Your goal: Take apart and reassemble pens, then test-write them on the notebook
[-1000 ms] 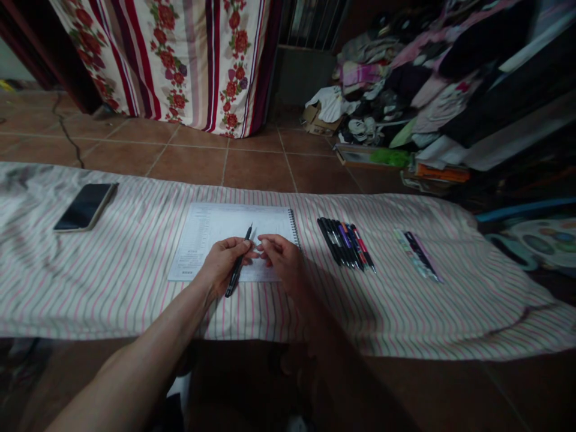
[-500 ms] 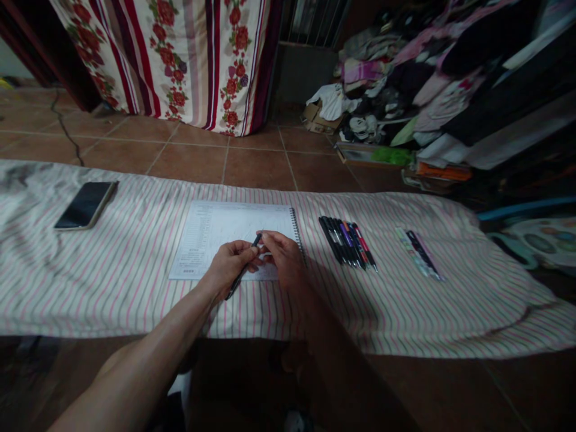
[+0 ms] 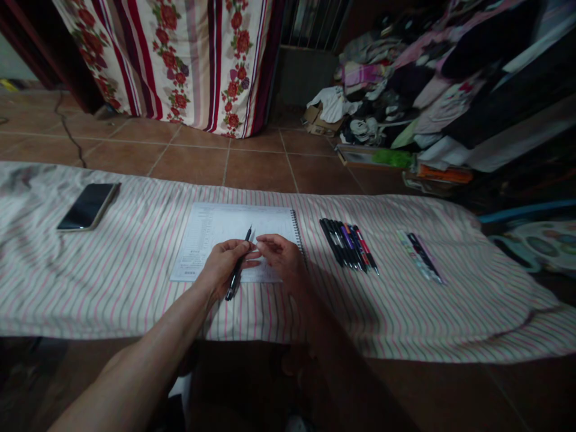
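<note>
My left hand [image 3: 227, 261] is closed around a black pen [image 3: 234, 277], held slanted with its thin pointed end up and away from me, above the lower part of the notebook. Just right of the pen is my right hand [image 3: 281, 255], apart from it, thumb and forefinger drawn together; whatever they pinch, if anything, is too small to make out. Beneath both hands lies a spiral-bound notebook [image 3: 229, 216] with a printed page, its coil on the right side. To the right of the notebook, several pens [image 3: 348, 245] lie side by side in a slanted row.
Farther right on the striped cloth [image 3: 148, 252] is a small group of slim pens or refills [image 3: 423, 258]. A phone [image 3: 87, 207] lies at the left. Beyond are a tiled floor [image 3: 256, 168], a floral curtain [image 3: 193, 66] and piled clothes [image 3: 432, 90].
My right hand has come off the pen's upper end and moved slightly right. The pen in my left hand has tilted more upright, and its thin tip now shows.
</note>
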Demonstrator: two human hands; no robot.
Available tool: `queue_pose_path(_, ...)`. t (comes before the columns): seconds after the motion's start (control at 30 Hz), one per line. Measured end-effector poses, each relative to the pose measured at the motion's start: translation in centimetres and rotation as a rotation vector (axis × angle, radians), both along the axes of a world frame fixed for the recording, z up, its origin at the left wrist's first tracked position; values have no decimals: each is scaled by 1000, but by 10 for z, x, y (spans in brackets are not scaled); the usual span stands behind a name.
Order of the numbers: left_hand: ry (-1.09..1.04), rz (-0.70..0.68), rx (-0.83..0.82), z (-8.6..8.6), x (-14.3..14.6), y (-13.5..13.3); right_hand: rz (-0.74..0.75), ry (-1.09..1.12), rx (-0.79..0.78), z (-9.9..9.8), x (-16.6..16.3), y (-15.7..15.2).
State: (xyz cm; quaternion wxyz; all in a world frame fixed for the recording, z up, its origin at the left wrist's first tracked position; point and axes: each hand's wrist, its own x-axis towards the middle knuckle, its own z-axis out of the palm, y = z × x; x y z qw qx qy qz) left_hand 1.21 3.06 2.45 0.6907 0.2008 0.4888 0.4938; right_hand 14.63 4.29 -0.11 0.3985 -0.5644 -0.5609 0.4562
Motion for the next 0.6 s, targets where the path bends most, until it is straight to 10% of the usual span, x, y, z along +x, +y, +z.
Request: queue_pose_path(0.6,-60,1,-15,-5,1,-1,-2,-168,112,-6,-8,-2)
